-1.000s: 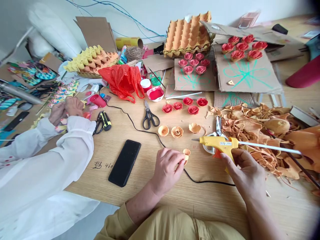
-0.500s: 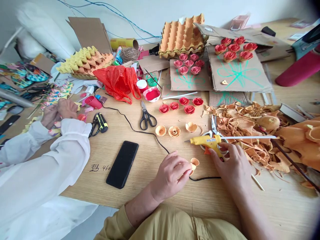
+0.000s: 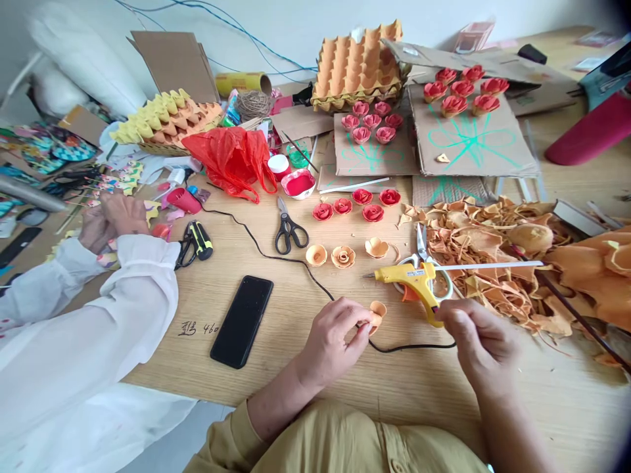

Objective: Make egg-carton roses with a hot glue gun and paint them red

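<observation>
The person's left hand (image 3: 332, 336), thumb and fingertips pinched together, holds an orange petal piece (image 3: 378, 309) close to the front edge of the desk (image 3: 296, 299). The right hand (image 3: 486, 345), fingers curled inward, is at the handle end of a yellow glue gun (image 3: 411, 279); whether it grips anything cannot be told. The glue gun lies across white-handled scissors (image 3: 420, 242). Farther toward the back edge: three orange flowers (image 3: 344, 257), then five red flowers (image 3: 373, 213).

— What is placed beside the glue gun (image 3: 414, 279)?
— To its left, the phone (image 3: 241, 322) is laid; to its right, the scrap heap (image 3: 473, 240).
— And farther back?
— Three flower cups (image 3: 343, 257) are set, behind them five flowers (image 3: 362, 196), and behind these, cardboard (image 3: 377, 161), on which other flowers (image 3: 371, 121) are placed.
</observation>
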Action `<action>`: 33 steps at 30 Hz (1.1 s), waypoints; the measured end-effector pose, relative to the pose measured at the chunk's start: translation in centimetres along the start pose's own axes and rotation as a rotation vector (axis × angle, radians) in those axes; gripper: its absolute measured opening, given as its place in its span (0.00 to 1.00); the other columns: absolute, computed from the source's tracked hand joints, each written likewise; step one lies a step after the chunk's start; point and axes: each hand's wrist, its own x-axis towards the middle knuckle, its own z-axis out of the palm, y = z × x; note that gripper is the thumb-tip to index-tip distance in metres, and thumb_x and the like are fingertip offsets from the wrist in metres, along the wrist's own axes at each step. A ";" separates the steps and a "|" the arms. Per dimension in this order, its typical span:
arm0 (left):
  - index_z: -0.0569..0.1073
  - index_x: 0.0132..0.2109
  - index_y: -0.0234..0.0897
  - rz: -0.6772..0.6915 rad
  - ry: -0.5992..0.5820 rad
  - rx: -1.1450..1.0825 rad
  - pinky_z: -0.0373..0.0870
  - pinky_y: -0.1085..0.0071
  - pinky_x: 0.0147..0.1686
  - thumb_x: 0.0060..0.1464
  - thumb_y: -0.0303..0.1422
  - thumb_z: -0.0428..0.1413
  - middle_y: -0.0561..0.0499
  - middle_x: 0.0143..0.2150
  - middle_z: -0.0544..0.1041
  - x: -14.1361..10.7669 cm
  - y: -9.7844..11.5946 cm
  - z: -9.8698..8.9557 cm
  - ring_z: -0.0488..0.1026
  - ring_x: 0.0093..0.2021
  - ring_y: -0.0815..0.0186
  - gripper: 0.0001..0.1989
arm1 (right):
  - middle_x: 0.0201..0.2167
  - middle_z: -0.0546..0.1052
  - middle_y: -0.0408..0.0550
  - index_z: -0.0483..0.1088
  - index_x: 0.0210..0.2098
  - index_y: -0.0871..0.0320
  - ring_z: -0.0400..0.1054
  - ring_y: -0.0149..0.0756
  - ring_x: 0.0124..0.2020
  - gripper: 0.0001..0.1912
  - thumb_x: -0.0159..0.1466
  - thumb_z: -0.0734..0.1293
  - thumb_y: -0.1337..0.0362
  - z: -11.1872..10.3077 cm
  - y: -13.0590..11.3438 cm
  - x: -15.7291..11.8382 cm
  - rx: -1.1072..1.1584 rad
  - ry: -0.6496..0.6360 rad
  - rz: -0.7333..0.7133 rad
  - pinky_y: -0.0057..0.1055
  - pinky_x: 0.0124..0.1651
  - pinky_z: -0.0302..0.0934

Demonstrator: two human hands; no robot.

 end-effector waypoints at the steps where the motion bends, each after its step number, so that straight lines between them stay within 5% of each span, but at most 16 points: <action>1: 0.74 0.42 0.40 -0.024 -0.003 0.026 0.75 0.69 0.42 0.64 0.22 0.55 0.50 0.37 0.80 -0.1 -0.1 0.2 0.77 0.39 0.65 0.07 | 0.25 0.76 0.43 0.74 0.32 0.53 0.66 0.33 0.23 0.14 0.73 0.65 0.58 0.0 0.1 -0.2 -0.008 0.039 -0.019 0.31 0.28 0.58; 5: 0.74 0.42 0.40 -0.090 -0.055 0.186 0.71 0.65 0.42 0.63 0.24 0.56 0.50 0.37 0.80 -0.3 -0.3 0.8 0.76 0.38 0.63 0.06 | 0.32 0.81 0.47 0.75 0.41 0.53 0.73 0.36 0.27 0.04 0.71 0.67 0.62 1.6 -0.5 -0.4 -0.105 -0.137 -0.111 0.32 0.32 0.67; 12: 0.74 0.42 0.41 -0.151 -0.127 0.305 0.64 0.62 0.42 0.62 0.25 0.58 0.52 0.37 0.80 -0.4 -0.1 1.3 0.76 0.40 0.61 0.05 | 0.36 0.80 0.49 0.76 0.42 0.55 0.77 0.38 0.34 0.09 0.74 0.63 0.67 4.4 -0.7 -0.6 -0.269 -0.328 -0.232 0.33 0.39 0.71; 20: 0.72 0.48 0.40 -0.197 -0.094 0.229 0.65 0.61 0.44 0.60 0.25 0.61 0.52 0.41 0.82 -0.2 0.0 1.6 0.77 0.42 0.60 0.11 | 0.35 0.81 0.50 0.75 0.43 0.56 0.77 0.39 0.33 0.09 0.75 0.62 0.66 4.8 0.0 -1.0 -0.310 -0.326 -0.243 0.35 0.39 0.71; 33: 0.76 0.45 0.42 -0.195 -0.216 0.274 0.64 0.62 0.41 0.61 0.26 0.61 0.52 0.38 0.81 0.3 0.1 1.2 0.77 0.39 0.62 0.07 | 0.32 0.80 0.48 0.73 0.41 0.55 0.76 0.36 0.31 0.10 0.75 0.61 0.67 4.4 -0.3 -0.6 -0.325 -0.281 -0.224 0.32 0.35 0.69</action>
